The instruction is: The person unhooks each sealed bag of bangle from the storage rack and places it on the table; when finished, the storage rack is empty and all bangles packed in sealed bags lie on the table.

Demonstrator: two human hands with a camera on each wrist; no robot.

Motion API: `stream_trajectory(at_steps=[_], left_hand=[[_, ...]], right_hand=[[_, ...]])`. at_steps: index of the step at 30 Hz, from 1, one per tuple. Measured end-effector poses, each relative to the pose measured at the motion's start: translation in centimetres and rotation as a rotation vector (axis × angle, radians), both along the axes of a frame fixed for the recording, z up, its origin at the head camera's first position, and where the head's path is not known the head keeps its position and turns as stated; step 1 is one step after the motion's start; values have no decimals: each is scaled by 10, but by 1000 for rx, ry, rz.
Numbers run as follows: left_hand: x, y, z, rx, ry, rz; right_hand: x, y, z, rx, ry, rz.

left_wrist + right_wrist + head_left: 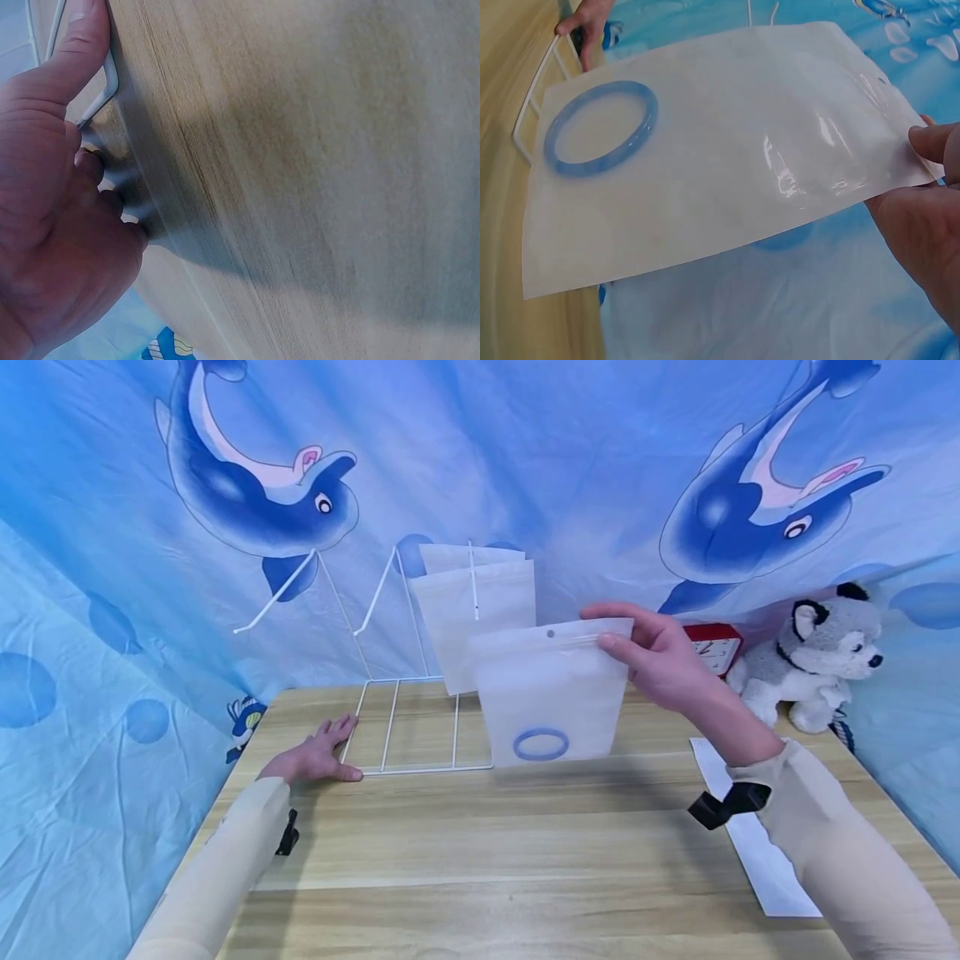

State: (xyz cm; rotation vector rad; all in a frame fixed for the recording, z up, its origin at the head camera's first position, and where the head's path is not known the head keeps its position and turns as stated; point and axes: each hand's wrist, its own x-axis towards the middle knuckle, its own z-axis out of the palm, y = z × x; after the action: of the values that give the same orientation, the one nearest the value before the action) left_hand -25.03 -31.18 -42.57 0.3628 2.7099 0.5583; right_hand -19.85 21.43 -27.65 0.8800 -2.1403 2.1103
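My right hand [663, 660] pinches a white zip bag [551, 685] by its upper right corner, between thumb and fingers. A blue ring [600, 129] shows through the lower part of this bag, and a small round hole is near its top edge. The bag hangs in front of the right side of a white wire rack [390, 727], hiding that part. Two more white bags [502, 589] are at the rack's right-hand prong, one behind the other. At the rack's left front corner my left hand [318, 756] rests with fingers spread, its thumb on the wire.
A red clock [712, 647] and a grey-and-white plush dog [821, 652] stand at the back right. White paper [772, 860] lies on the wooden table [480, 860] under the right forearm. A blue curtain [525, 460] with dolphins hangs behind.
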Motion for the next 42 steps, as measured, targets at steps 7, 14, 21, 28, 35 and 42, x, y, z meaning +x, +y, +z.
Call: stream_trajectory(at_steps=[7,14,21,28,35,42], left_hand=[[0,-1,-2,-6,-2,9],[-2,-2,-2,-9,-2,1],[-5,-3,-3,-2,9,-7],[-4,-4,-3,2,-2,2],[-2,-3,0,-3,-10,9],[-3,-2,1,-5,-19,15]], right_hand=[[5,31,-18,-42,-27,1],[15,62,-30,-72,-106,32],[20,91,-43,-26,-180,-35],[3,104,-57,0,-277,-100],[-28,103,-70,99,-308,-210],[-53,96,-92,244,-325,-358]])
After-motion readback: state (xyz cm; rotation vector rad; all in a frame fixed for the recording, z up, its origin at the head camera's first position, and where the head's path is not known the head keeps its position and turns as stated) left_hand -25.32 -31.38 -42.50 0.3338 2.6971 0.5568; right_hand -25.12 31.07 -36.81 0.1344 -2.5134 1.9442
